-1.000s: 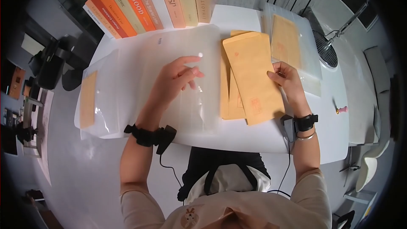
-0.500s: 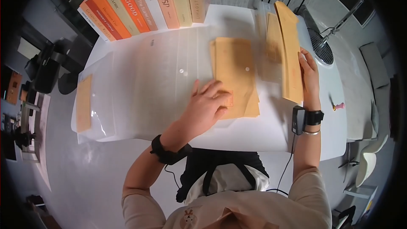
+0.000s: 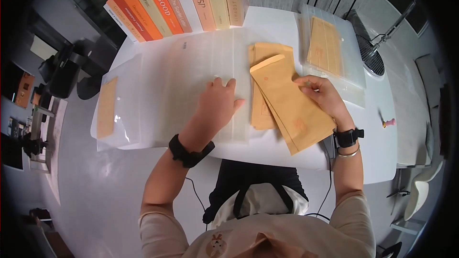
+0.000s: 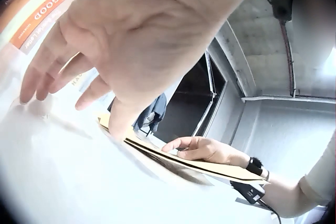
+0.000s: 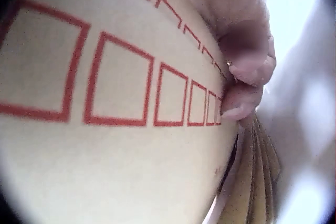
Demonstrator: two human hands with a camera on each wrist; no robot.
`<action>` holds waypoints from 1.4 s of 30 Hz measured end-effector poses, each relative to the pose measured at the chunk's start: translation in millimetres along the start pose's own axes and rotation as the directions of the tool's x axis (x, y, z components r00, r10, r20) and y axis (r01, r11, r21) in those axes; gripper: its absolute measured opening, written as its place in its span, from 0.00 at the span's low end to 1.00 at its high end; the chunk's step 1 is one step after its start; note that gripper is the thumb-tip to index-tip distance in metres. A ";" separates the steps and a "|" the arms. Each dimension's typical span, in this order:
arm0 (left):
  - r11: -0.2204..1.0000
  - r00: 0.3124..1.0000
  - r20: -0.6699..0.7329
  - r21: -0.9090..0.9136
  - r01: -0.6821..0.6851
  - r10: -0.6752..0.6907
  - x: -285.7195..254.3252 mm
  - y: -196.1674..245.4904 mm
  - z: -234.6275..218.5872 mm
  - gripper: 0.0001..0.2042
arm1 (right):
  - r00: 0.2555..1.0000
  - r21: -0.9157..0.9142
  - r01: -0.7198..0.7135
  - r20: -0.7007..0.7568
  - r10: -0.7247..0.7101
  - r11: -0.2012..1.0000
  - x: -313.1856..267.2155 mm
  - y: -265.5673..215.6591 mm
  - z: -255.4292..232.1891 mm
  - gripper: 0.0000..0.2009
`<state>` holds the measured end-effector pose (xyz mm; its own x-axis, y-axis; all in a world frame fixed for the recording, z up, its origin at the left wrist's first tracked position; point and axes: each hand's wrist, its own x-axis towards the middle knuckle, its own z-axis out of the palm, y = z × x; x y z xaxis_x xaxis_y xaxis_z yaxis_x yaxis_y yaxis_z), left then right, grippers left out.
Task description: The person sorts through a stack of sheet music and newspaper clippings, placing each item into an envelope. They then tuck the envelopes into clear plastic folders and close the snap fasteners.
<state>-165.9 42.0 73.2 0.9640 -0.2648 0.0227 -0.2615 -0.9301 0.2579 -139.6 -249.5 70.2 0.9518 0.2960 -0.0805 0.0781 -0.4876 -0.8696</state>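
Observation:
My right hand [image 3: 321,96] pinches kraft paper envelopes [image 3: 290,102] along their right edge, slanted over a pile of more kraft envelopes [image 3: 260,114]. In the right wrist view, red-outlined boxes show on the face of the held envelope [image 5: 121,166], and my fingertips [image 5: 239,111] curl at its edge. My left hand [image 3: 215,107] is over a large translucent plastic folder [image 3: 186,81], palm down, with its fingertips at a small snap near the right side. The left wrist view shows those fingers stretched down to the folder, the thumb apart. The envelopes appear edge-on beyond the left hand [image 4: 131,40].
A row of books [image 3: 177,5] stands along the back left. Clear folders [image 3: 354,62] with a kraft envelope inside lie at the right, another folder [image 3: 129,100] at the left. A pink-handled stamp [image 3: 389,123] and a round black mesh piece [image 3: 372,62] are further right.
My right hand tipped the held envelopes up to the right, then laid them back slanted over the pile. My left hand moved over to the pile, then back left to the folder's snap.

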 end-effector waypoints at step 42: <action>0.843 0.961 -0.084 -0.464 -0.272 0.264 -40.4 43.2 1.2 0.16 | 0.928 0.639 -0.210 0.367 -0.054 0.740 81.9 -36.5 118.3 0.20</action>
<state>-216.2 12.2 82.2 0.8611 -0.4790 0.1706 -0.4609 -0.5936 0.6597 -99.6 -110.3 37.7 0.7704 0.6032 -0.2064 -0.3315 0.1024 -0.9379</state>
